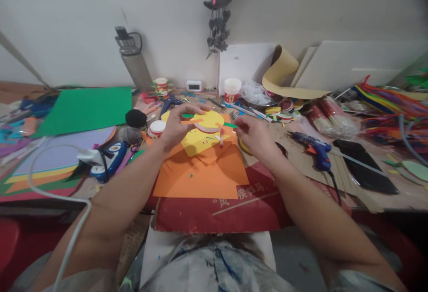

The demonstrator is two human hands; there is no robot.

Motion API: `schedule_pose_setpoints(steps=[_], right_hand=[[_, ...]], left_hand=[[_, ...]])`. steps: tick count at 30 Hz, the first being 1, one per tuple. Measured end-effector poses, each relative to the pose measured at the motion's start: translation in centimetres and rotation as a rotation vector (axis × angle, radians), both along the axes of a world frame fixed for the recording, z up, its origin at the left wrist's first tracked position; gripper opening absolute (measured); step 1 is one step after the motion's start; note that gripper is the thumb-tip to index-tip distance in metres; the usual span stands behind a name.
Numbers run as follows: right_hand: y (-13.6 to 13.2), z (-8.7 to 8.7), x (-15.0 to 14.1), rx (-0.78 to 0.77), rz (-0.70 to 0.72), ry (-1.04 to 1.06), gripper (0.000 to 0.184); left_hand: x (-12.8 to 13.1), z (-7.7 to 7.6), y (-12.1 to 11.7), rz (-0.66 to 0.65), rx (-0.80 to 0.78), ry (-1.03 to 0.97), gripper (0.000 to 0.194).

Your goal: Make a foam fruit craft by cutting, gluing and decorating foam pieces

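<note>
My left hand [176,123] is closed on the left side of a round craft piece [211,119] with a yellow paper top and a pale rim. An orange strip [190,122] sticks out from it near my left fingers. From its right side a green paper strip [229,125] reaches to the fingertips of my right hand [256,135], which pinch its end. Under the piece lies a yellow sheet [197,144] with small scraps and a short red-and-white bit [221,138]. Orange sheets [200,178] spread beneath that.
A blue glue gun [319,151] and a black phone [364,167] lie at the right. Paper cups [232,90], a grey bottle [134,64] and a white clock [194,86] stand behind. Green card [90,109] is at the left; a white cable [83,216] crosses near my left arm.
</note>
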State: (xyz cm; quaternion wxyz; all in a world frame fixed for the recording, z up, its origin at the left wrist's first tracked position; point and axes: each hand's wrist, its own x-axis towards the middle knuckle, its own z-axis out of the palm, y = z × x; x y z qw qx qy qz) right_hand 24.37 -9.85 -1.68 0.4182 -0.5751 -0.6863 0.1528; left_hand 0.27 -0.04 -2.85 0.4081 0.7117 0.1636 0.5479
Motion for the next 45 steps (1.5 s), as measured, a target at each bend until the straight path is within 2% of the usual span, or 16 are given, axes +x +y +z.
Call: schedule_pose_setpoints(steps=[3, 7, 11, 17, 22, 27, 30, 37, 45], right_hand=[[0.1, 0.5, 0.5, 0.099, -0.064, 0.128, 0.016], [-0.2, 1.1, 0.4, 0.167, -0.098, 0.170, 0.015], [-0.4, 1.0, 0.1, 0.249, -0.037, 0.149, 0.013], [-0.9, 1.4, -0.2, 0.361, 0.073, 0.008, 0.014], [-1.3, 1.6, -0.3, 0.398, 0.027, -0.051, 0.018], [-1.4, 1.4, -0.4, 0.379, 0.049, -0.084, 0.022], [-1.2, 1.1, -0.3, 0.434, 0.055, -0.106, 0.023], [-0.5, 0.3, -0.1, 0.660, 0.145, -0.062, 0.025], [-0.8, 0.6, -0.4, 0.669, 0.185, -0.003, 0.021]], left_hand=[[0.2, 0.2, -0.4, -0.053, -0.005, 0.018, 0.044], [0.4, 0.3, -0.7, -0.106, -0.045, 0.056, 0.040], [0.5, 0.2, -0.7, -0.131, -0.097, 0.078, 0.040], [0.3, 0.0, -0.6, -0.156, -0.102, 0.107, 0.038], [0.2, 0.2, -0.7, -0.161, -0.084, 0.114, 0.033], [0.2, 0.3, -0.7, -0.170, -0.080, 0.112, 0.033], [0.1, 0.3, -0.7, -0.175, -0.087, 0.103, 0.033], [0.2, 0.1, -0.7, -0.182, -0.114, 0.060, 0.030], [0.5, 0.7, -1.3, -0.142, -0.188, 0.032, 0.034]])
